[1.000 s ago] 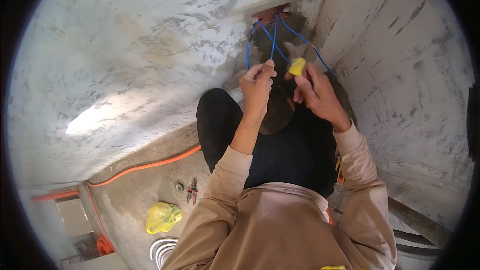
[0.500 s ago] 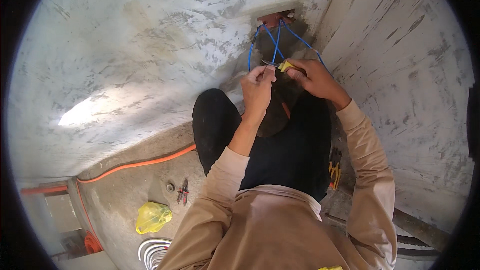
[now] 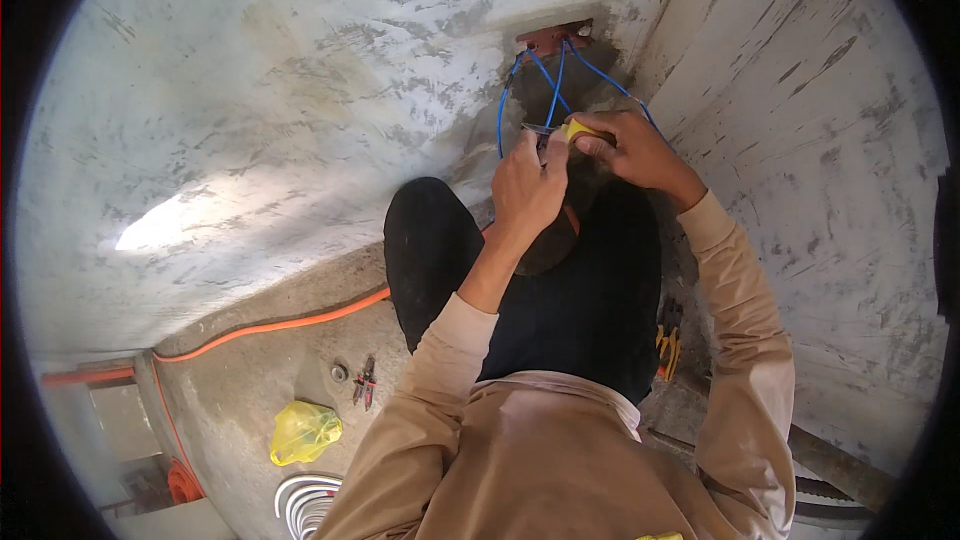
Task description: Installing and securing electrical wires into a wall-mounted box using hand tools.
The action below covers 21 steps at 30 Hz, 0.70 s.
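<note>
Several blue wires (image 3: 556,80) come out of a reddish box (image 3: 548,38) recessed in the wall ahead of me. My left hand (image 3: 530,185) pinches the end of one of them between thumb and fingers; the fingertips partly hide it. In my right hand (image 3: 632,148) is a knife (image 3: 580,129) with a yellow handle. Its thin metal blade points left and lies across that wire, just beyond my left fingertips. To either side, other blue wires hang loose. Below my hands, a dark rounded object (image 3: 550,245) shows between my knees.
An orange hose (image 3: 290,324) runs along the wall's foot. On the floor to the left are a small grey ring (image 3: 339,373), red-handled pliers (image 3: 366,383), a yellow plastic bag (image 3: 304,432) and coiled white tubing (image 3: 305,500). Yellow-handled tools (image 3: 669,352) lie by the right wall.
My left hand has shifted slightly right and turned, its fingers now more upright around the wire. The knife has stayed nearly in place, its blade now more hidden by the left fingers.
</note>
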Available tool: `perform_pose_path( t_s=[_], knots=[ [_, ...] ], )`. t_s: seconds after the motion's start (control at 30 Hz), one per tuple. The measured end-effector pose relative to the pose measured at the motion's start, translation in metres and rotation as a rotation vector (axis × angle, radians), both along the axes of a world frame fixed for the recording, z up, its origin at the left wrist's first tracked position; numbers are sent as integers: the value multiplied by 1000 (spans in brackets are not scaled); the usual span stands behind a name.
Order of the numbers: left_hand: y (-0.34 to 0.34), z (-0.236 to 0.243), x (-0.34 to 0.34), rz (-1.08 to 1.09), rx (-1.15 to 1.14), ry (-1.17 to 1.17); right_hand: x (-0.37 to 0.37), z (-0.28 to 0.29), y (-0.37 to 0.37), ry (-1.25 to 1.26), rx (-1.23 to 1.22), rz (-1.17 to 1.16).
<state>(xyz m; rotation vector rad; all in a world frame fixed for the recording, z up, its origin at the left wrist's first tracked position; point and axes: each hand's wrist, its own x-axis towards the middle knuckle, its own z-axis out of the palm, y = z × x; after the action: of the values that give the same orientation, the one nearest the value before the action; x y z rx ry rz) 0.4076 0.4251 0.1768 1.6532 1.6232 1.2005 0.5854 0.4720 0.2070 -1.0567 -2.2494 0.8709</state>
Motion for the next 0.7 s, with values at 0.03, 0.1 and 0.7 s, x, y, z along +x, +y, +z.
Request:
perform_pose_path(
  t_s=[0.03,0.1,0.7],
  knots=[
    [-2,7,2,-7,-78,16,1,0,1,-1,-3,-1],
    [-2,6,3,-11,-88,49,3,1,4,-41,69,38],
    [13,-20,12,52,188,-159,-1,-16,0,-114,464,-165]
  ],
)
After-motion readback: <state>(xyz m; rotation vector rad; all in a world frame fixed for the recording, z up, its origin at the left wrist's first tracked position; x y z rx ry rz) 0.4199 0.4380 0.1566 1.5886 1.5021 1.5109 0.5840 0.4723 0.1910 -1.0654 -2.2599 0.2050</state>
